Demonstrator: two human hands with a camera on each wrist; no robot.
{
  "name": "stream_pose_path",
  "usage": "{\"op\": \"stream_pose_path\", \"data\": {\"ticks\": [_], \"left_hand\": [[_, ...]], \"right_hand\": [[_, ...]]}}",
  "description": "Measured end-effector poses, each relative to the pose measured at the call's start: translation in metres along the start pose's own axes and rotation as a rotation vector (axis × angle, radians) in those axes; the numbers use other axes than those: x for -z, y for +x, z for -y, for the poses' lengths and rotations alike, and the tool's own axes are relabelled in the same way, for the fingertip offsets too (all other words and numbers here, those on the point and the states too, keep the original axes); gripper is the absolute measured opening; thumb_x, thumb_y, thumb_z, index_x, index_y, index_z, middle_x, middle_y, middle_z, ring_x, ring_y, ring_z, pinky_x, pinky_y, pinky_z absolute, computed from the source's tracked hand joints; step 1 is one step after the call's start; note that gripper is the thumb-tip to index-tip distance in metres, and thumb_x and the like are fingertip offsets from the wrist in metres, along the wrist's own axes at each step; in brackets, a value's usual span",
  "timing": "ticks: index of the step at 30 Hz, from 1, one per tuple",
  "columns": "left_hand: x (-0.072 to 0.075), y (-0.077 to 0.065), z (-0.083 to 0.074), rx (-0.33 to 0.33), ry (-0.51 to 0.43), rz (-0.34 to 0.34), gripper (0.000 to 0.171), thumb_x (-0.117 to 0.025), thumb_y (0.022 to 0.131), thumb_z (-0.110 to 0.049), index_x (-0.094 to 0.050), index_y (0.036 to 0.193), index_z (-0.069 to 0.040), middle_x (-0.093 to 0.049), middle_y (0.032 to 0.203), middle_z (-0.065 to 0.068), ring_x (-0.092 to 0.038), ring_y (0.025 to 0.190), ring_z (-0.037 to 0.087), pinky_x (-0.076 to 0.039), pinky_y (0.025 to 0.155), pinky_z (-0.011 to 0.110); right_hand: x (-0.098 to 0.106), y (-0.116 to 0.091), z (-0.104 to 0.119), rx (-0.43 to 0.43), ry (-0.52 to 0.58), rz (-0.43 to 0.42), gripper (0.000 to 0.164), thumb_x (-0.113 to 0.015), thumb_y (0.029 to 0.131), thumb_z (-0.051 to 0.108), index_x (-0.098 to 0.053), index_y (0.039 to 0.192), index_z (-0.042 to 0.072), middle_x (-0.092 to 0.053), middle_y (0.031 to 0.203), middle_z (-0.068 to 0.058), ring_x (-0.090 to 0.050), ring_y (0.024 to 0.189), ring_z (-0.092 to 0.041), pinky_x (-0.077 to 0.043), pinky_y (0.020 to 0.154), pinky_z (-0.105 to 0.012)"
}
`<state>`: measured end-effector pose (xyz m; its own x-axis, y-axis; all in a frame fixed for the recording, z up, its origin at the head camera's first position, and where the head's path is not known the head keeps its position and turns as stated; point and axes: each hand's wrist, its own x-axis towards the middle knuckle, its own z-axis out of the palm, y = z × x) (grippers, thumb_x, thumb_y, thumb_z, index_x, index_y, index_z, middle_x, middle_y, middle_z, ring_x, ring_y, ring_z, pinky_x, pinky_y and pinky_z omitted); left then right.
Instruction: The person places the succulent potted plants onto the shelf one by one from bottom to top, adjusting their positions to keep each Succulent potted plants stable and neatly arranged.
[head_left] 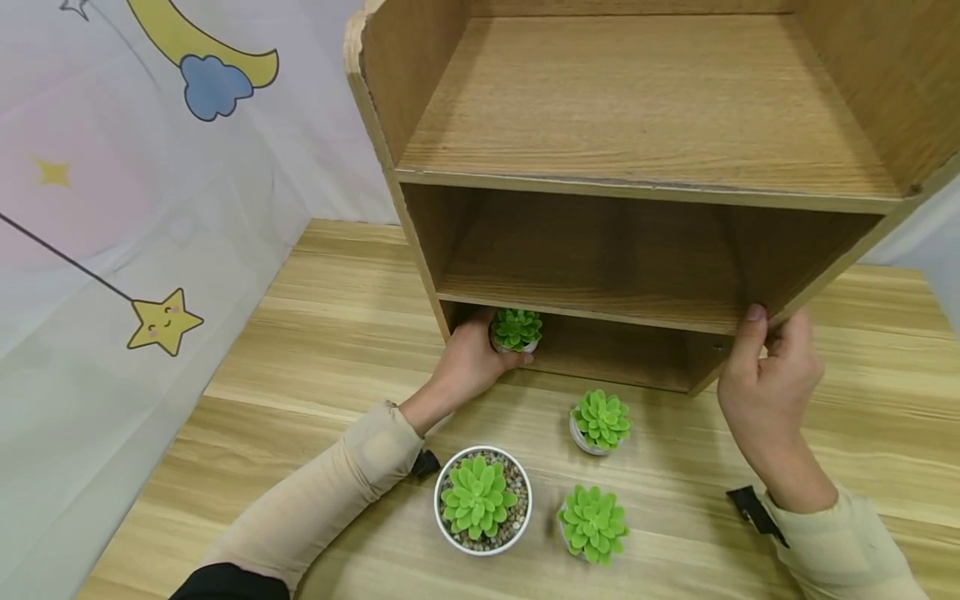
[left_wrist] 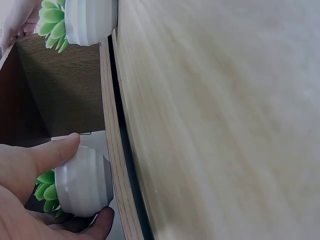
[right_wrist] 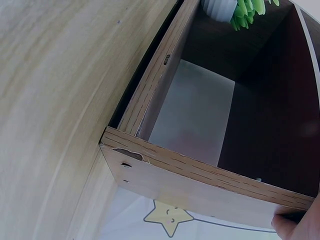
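My left hand [head_left: 468, 360] holds a small potted succulent [head_left: 517, 330] at the left end of the shelf unit's lowest compartment. In the left wrist view its white pot [left_wrist: 82, 182] sits between thumb and fingers, just above the bottom board [left_wrist: 121, 190]. Whether the pot touches the board, I cannot tell. At the unit's right side, my right hand [head_left: 772, 392] grips the side panel of the wooden shelf unit [head_left: 652, 187], thumb on the front and the other fingers partly hidden behind. Only a bit of that hand shows in the right wrist view.
Two small potted succulents, one nearer the unit [head_left: 602, 421] and one further forward [head_left: 594, 525], stand on the wood-grain table [head_left: 292, 375]. Beside them is a larger white pot [head_left: 483, 500] with pebbles and a succulent. A patterned cloth [head_left: 97, 400] hangs at the left.
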<state>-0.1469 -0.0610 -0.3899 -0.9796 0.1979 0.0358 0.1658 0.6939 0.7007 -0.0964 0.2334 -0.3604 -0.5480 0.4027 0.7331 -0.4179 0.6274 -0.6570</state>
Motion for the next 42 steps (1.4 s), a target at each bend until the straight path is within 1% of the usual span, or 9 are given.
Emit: {"op": "stream_pose_path", "data": {"ticks": [6, 11, 16, 19, 29, 32, 35, 39, 42], "left_hand": [[-0.0002, -0.0006, -0.0002, 0.013, 0.012, 0.009, 0.078, -0.087, 0.075, -0.032, -0.051, 0.137, -0.003, -0.063, 0.118, 0.02, -0.06, 0.109, 0.032, -0.048, 0.094, 0.041], [-0.0005, -0.0005, -0.0001, 0.008, 0.019, 0.01, 0.079, -0.087, 0.076, -0.033, -0.05, 0.138, -0.002, -0.063, 0.119, 0.021, -0.059, 0.11, 0.033, -0.048, 0.094, 0.042], [-0.0003, -0.0007, 0.001, 0.011, 0.018, 0.01, 0.08, -0.087, 0.076, -0.033, -0.049, 0.139, -0.001, -0.062, 0.12, 0.022, -0.059, 0.111, 0.033, -0.048, 0.095, 0.042], [-0.0003, -0.0002, 0.0015, 0.008, 0.013, 0.011, 0.078, -0.086, 0.076, -0.034, -0.05, 0.137, -0.001, -0.063, 0.119, 0.021, -0.06, 0.11, 0.033, -0.048, 0.094, 0.042], [-0.001, 0.0007, 0.0019, 0.008, 0.001, 0.019, 0.077, -0.086, 0.077, -0.033, -0.05, 0.137, -0.002, -0.063, 0.117, 0.02, -0.06, 0.107, 0.031, -0.049, 0.092, 0.041], [-0.0009, 0.0006, 0.0016, 0.006, 0.002, 0.024, 0.08, -0.086, 0.077, -0.033, -0.048, 0.14, -0.002, -0.063, 0.118, 0.02, -0.06, 0.108, 0.031, -0.049, 0.092, 0.041], [-0.0009, 0.0008, 0.0019, 0.005, 0.005, 0.027, 0.083, -0.086, 0.077, -0.034, -0.046, 0.142, -0.002, -0.062, 0.119, 0.021, -0.06, 0.109, 0.031, -0.049, 0.092, 0.041], [-0.0011, 0.0014, 0.0024, 0.005, 0.011, 0.026, 0.083, -0.086, 0.077, -0.034, -0.046, 0.142, -0.002, -0.063, 0.117, 0.022, -0.06, 0.108, 0.031, -0.05, 0.091, 0.042], [-0.0008, 0.0017, 0.0022, 0.004, 0.015, 0.029, 0.083, -0.086, 0.077, -0.034, -0.046, 0.142, -0.002, -0.063, 0.117, 0.021, -0.06, 0.108, 0.031, -0.05, 0.091, 0.041]], "right_hand": [[-0.0006, -0.0002, 0.0008, -0.007, 0.001, -0.01, 0.026, -0.052, 0.099, 0.008, -0.058, 0.099, -0.017, -0.057, 0.081, 0.008, -0.056, 0.076, 0.003, -0.041, 0.068, -0.013], [-0.001, 0.0002, 0.0012, -0.004, 0.005, -0.013, 0.026, -0.051, 0.099, 0.007, -0.057, 0.098, -0.018, -0.058, 0.078, 0.002, -0.055, 0.075, 0.002, -0.04, 0.068, -0.013], [-0.0016, 0.0003, 0.0015, -0.004, 0.003, -0.013, 0.026, -0.051, 0.098, 0.007, -0.057, 0.096, -0.018, -0.054, 0.079, 0.013, -0.055, 0.074, 0.001, -0.04, 0.067, -0.013], [-0.0017, 0.0006, 0.0017, -0.005, 0.004, -0.016, 0.026, -0.051, 0.098, 0.007, -0.057, 0.097, -0.018, -0.054, 0.08, 0.016, -0.055, 0.074, 0.001, -0.04, 0.068, -0.014], [-0.0005, -0.0002, 0.0009, -0.01, 0.008, -0.006, 0.025, -0.051, 0.099, 0.007, -0.058, 0.101, -0.017, -0.055, 0.082, 0.015, -0.056, 0.076, 0.001, -0.041, 0.068, -0.014], [-0.0005, -0.0001, 0.0012, -0.009, 0.013, -0.005, 0.025, -0.05, 0.099, 0.006, -0.057, 0.1, -0.018, -0.057, 0.08, 0.008, -0.056, 0.076, 0.001, -0.041, 0.068, -0.014], [-0.001, 0.0004, 0.0026, -0.008, 0.015, -0.006, 0.025, -0.05, 0.099, 0.005, -0.056, 0.099, -0.019, -0.057, 0.079, 0.006, -0.056, 0.075, 0.001, -0.041, 0.068, -0.014], [-0.0015, 0.0009, 0.004, -0.009, 0.016, -0.007, 0.025, -0.05, 0.099, 0.005, -0.055, 0.097, -0.019, -0.055, 0.079, 0.013, -0.055, 0.074, 0.001, -0.04, 0.067, -0.014], [-0.0016, 0.0008, 0.0041, -0.014, 0.017, -0.004, 0.025, -0.049, 0.099, 0.005, -0.055, 0.097, -0.019, -0.054, 0.079, 0.014, -0.055, 0.074, 0.0, -0.04, 0.067, -0.014]]}}
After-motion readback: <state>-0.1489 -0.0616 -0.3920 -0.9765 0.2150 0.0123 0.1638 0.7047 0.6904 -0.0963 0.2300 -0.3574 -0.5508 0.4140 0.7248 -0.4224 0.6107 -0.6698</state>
